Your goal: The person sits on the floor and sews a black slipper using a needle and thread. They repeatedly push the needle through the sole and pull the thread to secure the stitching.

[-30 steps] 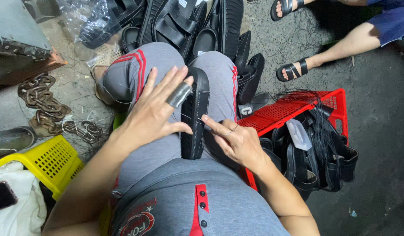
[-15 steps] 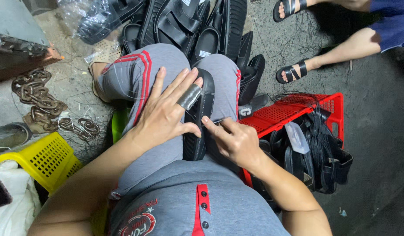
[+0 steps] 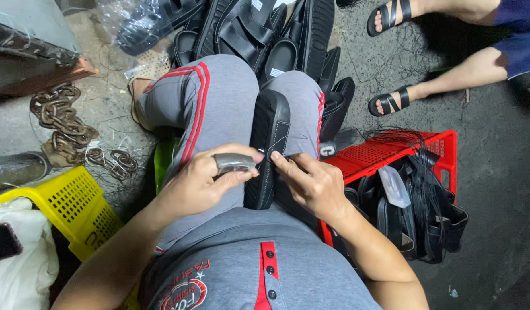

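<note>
The black sandal sole (image 3: 269, 146) lies lengthwise along the person's lap, resting between the grey-trousered thighs with its ridged underside up. The left hand (image 3: 205, 183) is curled against the sole's left edge, fingers bent inward, and a short grey metal tool (image 3: 235, 163) sits across its fingers, pressed toward the sole by the thumb. The right hand (image 3: 311, 183) rests just beside the left hand, on the sole's other edge, its forefinger and thumb pinching at the rim of the sole; whether something thin sits between those fingertips cannot be told.

Beyond the hands, past the knees, a heap of black sandals (image 3: 248, 28) lies on the floor. To the outside of the right hand stands a red plastic crate (image 3: 443, 143) holding black straps (image 3: 425, 212) and more sandal parts. To the outside of the left hand sits a yellow basket (image 3: 70, 201), and farther off a rusty chain (image 3: 64, 123) lies on the floor. Another person's sandalled feet (image 3: 391, 100) show beyond the crate.
</note>
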